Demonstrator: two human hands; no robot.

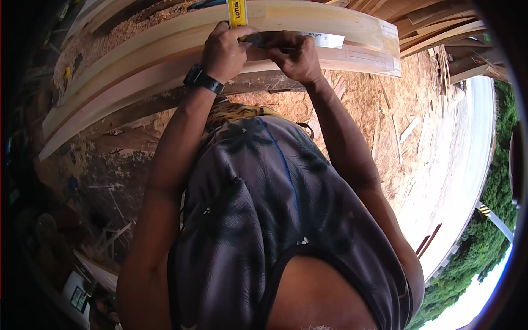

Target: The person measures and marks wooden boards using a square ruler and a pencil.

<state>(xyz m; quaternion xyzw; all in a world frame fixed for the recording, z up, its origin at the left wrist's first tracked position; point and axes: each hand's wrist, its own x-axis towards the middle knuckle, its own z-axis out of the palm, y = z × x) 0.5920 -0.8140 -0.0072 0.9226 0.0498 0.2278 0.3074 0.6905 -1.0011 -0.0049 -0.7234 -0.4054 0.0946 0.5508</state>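
Observation:
My left hand (225, 52) is closed on a try square, gripping it near the yellow handle (237, 12) marked LOTUS. The square's metal blade (330, 40) lies across a pale wooden beam (363, 30) and points right. Over the blade, my right hand (297, 55) is closed in a pinch with its knuckles up. A dark, thin shape shows between the two hands, but whatever the right fingers hold is hidden. Another long timber (363, 58) lies alongside the beam, on the side nearer my body.
Sawdust and wood scraps (396, 121) cover the ground to the right. Stacked boards (440, 27) stand at the upper right, beyond the beam's end. A pale paved strip (467, 148) runs along the right side, with green foliage (473, 236) past it.

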